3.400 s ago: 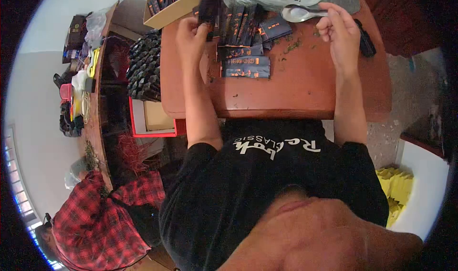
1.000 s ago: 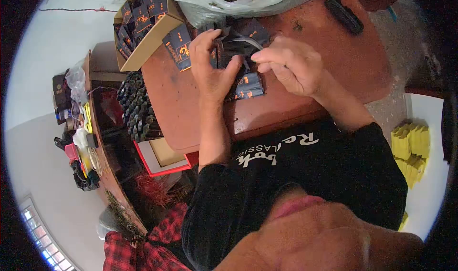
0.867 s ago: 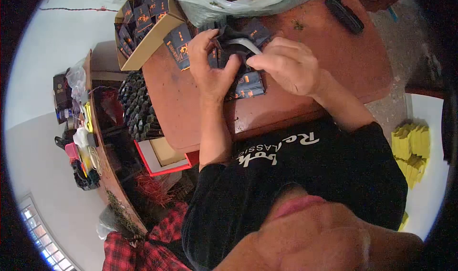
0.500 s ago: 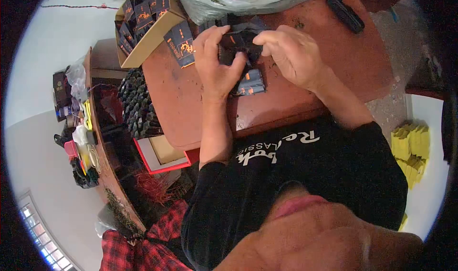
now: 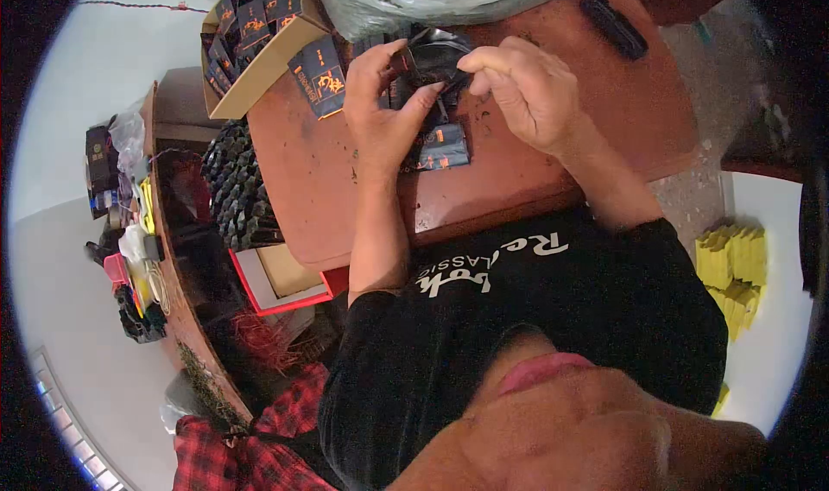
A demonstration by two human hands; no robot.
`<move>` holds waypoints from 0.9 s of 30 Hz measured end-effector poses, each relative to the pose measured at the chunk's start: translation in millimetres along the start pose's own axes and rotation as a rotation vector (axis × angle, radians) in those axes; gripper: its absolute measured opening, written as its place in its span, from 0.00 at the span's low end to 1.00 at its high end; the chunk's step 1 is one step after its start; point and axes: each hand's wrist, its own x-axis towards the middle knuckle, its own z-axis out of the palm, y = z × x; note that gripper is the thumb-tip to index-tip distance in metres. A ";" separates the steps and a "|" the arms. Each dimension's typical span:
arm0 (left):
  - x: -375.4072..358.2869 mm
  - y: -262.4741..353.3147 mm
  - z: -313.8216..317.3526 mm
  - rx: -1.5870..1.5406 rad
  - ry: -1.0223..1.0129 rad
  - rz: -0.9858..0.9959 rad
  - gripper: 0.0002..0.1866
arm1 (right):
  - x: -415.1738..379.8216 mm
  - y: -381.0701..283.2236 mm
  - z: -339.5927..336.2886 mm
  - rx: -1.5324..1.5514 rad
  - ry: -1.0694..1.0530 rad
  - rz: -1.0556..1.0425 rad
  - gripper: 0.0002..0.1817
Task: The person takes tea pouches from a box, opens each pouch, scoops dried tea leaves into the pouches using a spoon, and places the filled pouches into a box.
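Note:
A small glossy black pouch [image 5: 432, 55] stands between my two hands over the table. My left hand [image 5: 380, 111] curls around its left side, with the thumb reaching across the near side. Thumb and forefinger of my right hand [image 5: 522, 89] are pinched at its right edge; exactly what lies between those fingertips is partly hidden. Just below my hands lies a flat black packet [image 5: 445, 147] with orange print. Another printed packet [image 5: 319, 76] rests to the left of my left hand.
A cardboard box [image 5: 268, 59] full of printed packets sits at the upper left. Beside it is a clear plastic bag [image 5: 414, 12] of dark dried leaves. A black oblong object [image 5: 613, 26] lies at the upper right of the table [image 5: 345, 206]. Below its edge sits a red-rimmed box [image 5: 281, 305].
The pouch's glossy mouth shows more widely between my fingers. Both hands keep nearly the same places, and the whole view has shifted slightly.

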 end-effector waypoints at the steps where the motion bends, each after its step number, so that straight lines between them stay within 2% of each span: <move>1: -0.3 -0.1 0.6 -0.019 0.007 -0.015 0.32 | -0.2 0.3 0.2 -0.010 -0.007 -0.013 0.10; 4: 1.0 -6.0 -2.1 0.145 -0.008 0.140 0.31 | -2.6 1.2 2.2 -0.021 -0.001 -0.024 0.09; 10: 2.1 -10.6 -4.7 0.224 -0.016 0.190 0.30 | -3.2 -0.2 0.1 -0.023 0.037 0.042 0.09; 16: 3.0 -12.9 -6.2 0.223 0.020 0.194 0.28 | 2.3 -6.3 0.9 -0.121 -0.012 0.022 0.09; 19: 3.5 -10.3 -9.1 0.193 -0.011 0.184 0.27 | 4.9 -9.5 1.9 -0.111 0.011 0.027 0.09; 27: 6.2 -14.0 -9.4 0.184 0.083 0.119 0.26 | 14.1 -19.2 -13.1 -0.143 0.044 0.051 0.10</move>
